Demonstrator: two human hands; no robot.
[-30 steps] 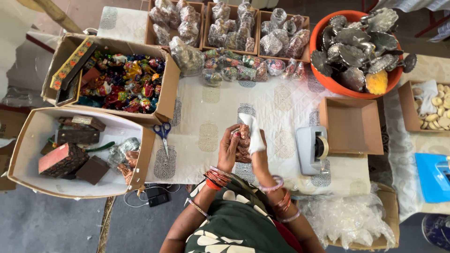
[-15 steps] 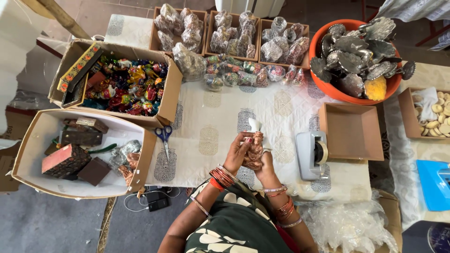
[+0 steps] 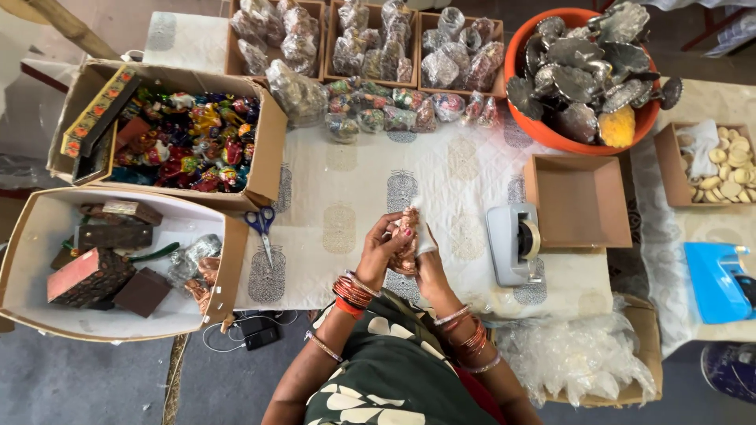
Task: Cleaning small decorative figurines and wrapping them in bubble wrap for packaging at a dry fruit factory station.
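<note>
Both hands, left (image 3: pixel 383 250) and right (image 3: pixel 428 264), close around a small brown figurine (image 3: pixel 406 236) with white wrap (image 3: pixel 421 234), held above the tabletop (image 3: pixel 346 189). A loose grip could drop it; the wrap may slip off, leaving it bare.

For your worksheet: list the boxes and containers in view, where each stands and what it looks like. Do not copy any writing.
Open cardboard box, upper left: bright painted figurines.
White-lined cardboard box, lower left: dark carved boxes.
Three cardboard trays, top edge: clear-wrapped items.
Orange tub, upper right: silvery pieces.
Small brown box, centre right.
Small box, far right: pale discs.
</note>
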